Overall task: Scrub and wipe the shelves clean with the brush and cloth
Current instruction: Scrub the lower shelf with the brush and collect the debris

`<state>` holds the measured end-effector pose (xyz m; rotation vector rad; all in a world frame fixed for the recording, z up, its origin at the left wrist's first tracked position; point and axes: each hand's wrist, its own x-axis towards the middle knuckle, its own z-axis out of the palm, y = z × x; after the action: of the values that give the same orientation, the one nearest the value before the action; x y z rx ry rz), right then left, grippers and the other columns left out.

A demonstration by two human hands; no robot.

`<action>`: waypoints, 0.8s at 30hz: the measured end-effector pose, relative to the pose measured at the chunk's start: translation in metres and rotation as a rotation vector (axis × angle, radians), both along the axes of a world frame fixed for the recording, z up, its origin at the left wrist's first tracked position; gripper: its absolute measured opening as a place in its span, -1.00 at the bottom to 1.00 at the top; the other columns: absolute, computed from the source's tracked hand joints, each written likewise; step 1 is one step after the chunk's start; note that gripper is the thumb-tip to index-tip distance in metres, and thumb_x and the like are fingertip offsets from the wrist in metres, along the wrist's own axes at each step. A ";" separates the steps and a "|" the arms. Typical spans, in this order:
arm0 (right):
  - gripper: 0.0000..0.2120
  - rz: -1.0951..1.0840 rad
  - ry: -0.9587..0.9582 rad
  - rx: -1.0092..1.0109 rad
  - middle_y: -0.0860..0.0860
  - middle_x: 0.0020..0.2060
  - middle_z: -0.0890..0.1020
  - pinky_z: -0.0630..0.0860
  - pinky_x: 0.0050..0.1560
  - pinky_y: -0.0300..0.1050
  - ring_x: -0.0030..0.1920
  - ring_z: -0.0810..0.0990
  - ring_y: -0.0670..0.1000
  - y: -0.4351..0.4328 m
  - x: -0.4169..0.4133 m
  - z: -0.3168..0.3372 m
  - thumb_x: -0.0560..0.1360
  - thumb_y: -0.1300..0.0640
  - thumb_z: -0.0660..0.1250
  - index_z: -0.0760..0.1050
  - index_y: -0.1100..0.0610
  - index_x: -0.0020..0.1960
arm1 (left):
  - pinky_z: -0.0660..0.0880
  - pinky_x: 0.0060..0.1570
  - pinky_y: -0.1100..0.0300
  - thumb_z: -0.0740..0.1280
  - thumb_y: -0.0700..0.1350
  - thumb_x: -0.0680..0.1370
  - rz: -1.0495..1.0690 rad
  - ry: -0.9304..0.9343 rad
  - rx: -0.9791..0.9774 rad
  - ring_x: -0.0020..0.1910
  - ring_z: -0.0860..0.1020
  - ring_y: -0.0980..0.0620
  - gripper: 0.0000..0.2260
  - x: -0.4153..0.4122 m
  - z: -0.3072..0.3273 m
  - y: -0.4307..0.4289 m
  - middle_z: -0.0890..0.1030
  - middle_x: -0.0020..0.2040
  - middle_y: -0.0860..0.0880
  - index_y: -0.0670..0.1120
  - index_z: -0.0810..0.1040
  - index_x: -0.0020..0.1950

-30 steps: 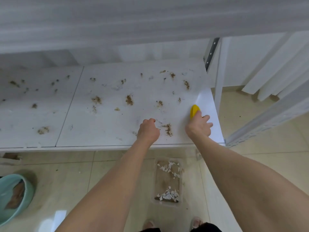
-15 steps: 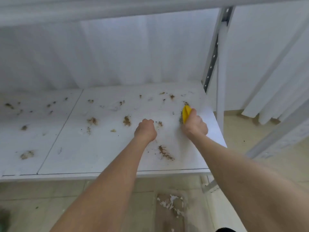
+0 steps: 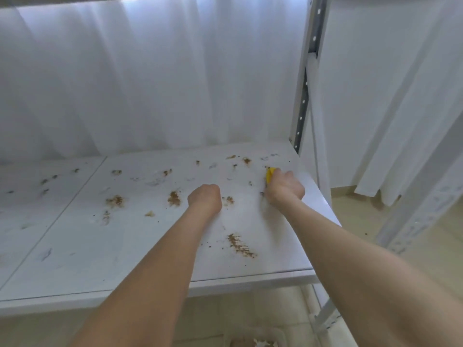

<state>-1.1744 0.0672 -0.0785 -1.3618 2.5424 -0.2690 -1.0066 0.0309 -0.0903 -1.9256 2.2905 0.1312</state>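
In the head view, a white shelf [image 3: 120, 249] is seen from above and in front, with brown crumbly dirt scattered over its surface: a long smear [image 3: 240, 245] near the front edge, a patch [image 3: 173, 198] just left of the left hand, and smaller specks toward the back. The yellow brush [image 3: 269, 174] is held down on the shelf near its back right corner, and only its yellow end is seen past the knuckles. It is gripped by the right hand [image 3: 285, 190], whose fingers are curled tightly round it. The left hand [image 3: 205, 198] is set on the shelf near the middle, well apart from the brush, with its fingers drawn together into a fist; nothing is seen inside it. A white curtain [image 3: 150, 78] is hung behind the shelf, and a perforated metal upright [image 3: 304, 96] is fixed at the right rear corner. A clear container [image 3: 253, 338] is partly seen on the floor below.
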 end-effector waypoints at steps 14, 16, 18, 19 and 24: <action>-0.63 0.065 -0.203 -0.218 0.11 0.19 0.52 0.37 -0.08 -0.05 0.18 0.51 0.18 -0.012 0.032 0.003 0.56 0.03 0.21 0.31 0.02 0.35 | 0.39 -0.26 0.18 0.15 -0.30 0.53 -0.019 0.016 0.063 -0.30 0.42 0.01 -0.86 0.010 0.003 -0.013 0.40 -0.26 -0.04 -0.19 0.32 -0.24; -0.63 -0.036 -0.159 -0.233 0.14 0.19 0.50 0.37 -0.09 -0.04 0.18 0.51 0.20 -0.010 0.000 0.007 0.54 0.08 0.23 0.30 0.05 0.33 | 0.35 -0.37 0.21 0.13 -0.33 0.52 -0.026 0.013 0.055 -0.37 0.38 0.02 -0.81 0.010 0.004 -0.012 0.37 -0.32 -0.04 -0.16 0.31 -0.29; -0.63 -0.122 -0.107 -0.224 0.16 0.19 0.45 0.37 -0.13 -0.03 0.15 0.51 0.21 -0.008 -0.027 0.009 0.53 0.15 0.23 0.32 0.08 0.32 | 0.36 -0.32 0.22 0.13 -0.33 0.53 -0.046 -0.008 0.047 -0.29 0.42 -0.01 -0.84 0.007 0.003 -0.012 0.36 -0.29 -0.02 -0.17 0.35 -0.23; -0.63 -0.159 -0.083 -0.208 0.16 0.20 0.41 0.38 -0.13 -0.03 0.14 0.52 0.21 -0.008 -0.038 0.009 0.53 0.18 0.24 0.33 0.10 0.32 | 0.35 -0.29 0.22 0.12 -0.33 0.53 -0.053 -0.023 0.043 -0.28 0.42 0.00 -0.84 0.004 0.001 -0.013 0.35 -0.28 -0.01 -0.16 0.36 -0.23; -0.59 -0.166 -0.024 -0.090 0.18 0.28 0.40 0.46 0.00 -0.02 0.21 0.50 0.21 -0.019 -0.048 -0.002 0.52 0.27 0.23 0.36 0.19 0.37 | 0.37 -0.20 0.20 0.13 -0.34 0.53 -0.068 -0.052 0.026 -0.24 0.42 0.00 -0.81 0.000 -0.006 -0.022 0.37 -0.27 -0.01 -0.16 0.48 0.02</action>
<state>-1.2223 0.0478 -0.0803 -1.1701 2.6558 -0.4319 -1.0066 0.0094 -0.0958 -1.8146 2.3057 0.1006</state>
